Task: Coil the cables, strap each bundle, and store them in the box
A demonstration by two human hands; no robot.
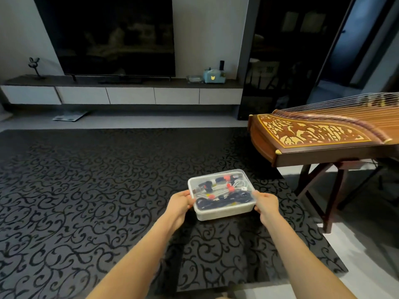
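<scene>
A clear plastic box (224, 212) with a clear lid is held above the dark patterned rug. Inside it lie coiled black cables (218, 201) and white cables (236, 184), bound with red straps (230, 188). My left hand (180, 202) grips the box's left end, thumb on the lid's edge. At the right end my right hand (266, 203) grips the box the same way. Both arms are stretched out in front of me.
A wooden zither (319, 137) on a dark stand stands to the right. A long TV cabinet (121, 94) with a big television (112, 35) runs along the far wall. A flat scale (70, 116) lies on the floor beneath it.
</scene>
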